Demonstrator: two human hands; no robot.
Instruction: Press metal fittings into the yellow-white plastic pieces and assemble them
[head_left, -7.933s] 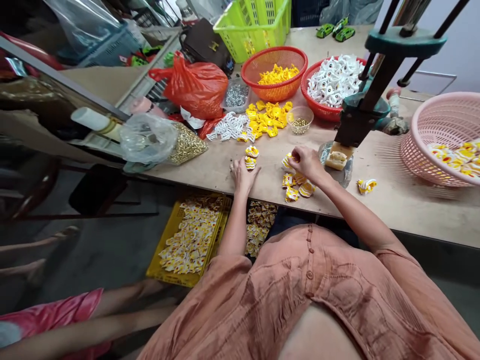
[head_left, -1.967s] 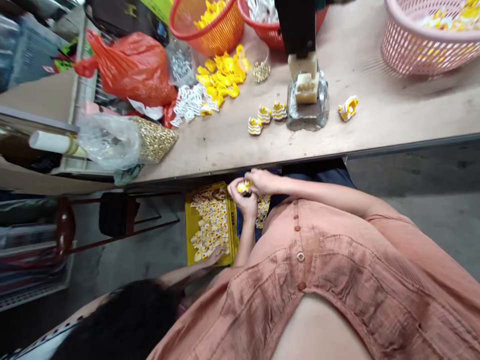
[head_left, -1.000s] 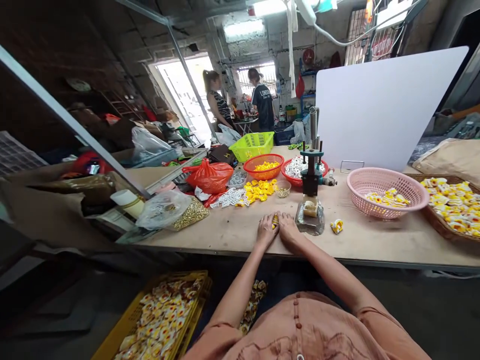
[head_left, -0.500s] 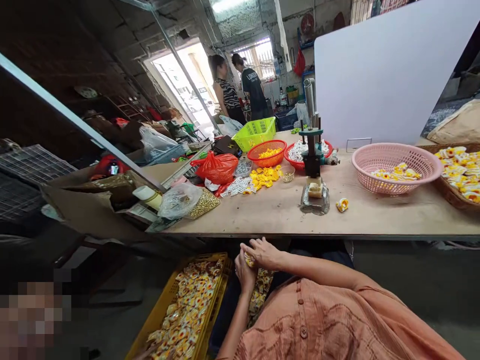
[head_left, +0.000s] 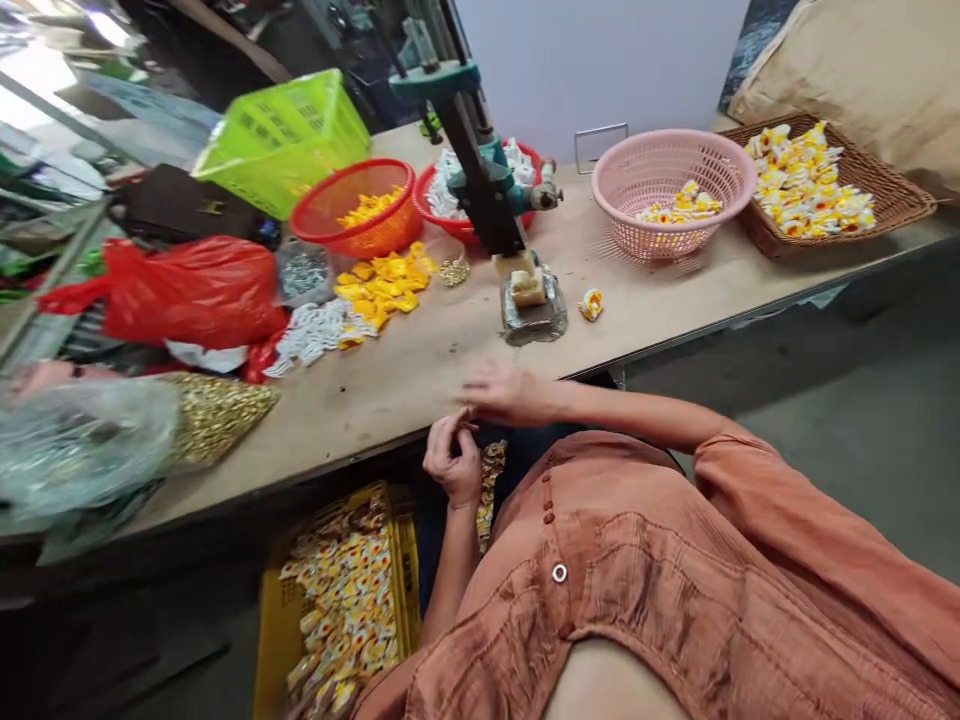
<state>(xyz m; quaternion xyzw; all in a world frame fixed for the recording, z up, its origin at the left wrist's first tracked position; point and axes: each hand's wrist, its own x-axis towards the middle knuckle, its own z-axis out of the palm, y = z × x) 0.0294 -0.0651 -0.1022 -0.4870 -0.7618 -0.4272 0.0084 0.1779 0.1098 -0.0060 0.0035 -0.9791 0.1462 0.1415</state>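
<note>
My left hand is just below the table's front edge, fingers curled in and thumb tip brought towards them. Whatever it may hold is too small or hidden to make out. Just above it, at the table edge, is my right hand, its fingers smeared by motion. Beyond the hands stands a small press over a block on a foil-like base. A single white-and-yellow piece lies to the right of that base. More such pieces show below, by my lap.
A yellow crate of patterned pieces stands below left. On the table are a pink basket, a wicker tray, a red basket, yellow pieces, white pieces, a red bag and gold bits.
My view has tipped down and come nearer the table. My hands, earlier together around a white-and-yellow piece, now have the right one farther forward; the piece no longer shows between them.
</note>
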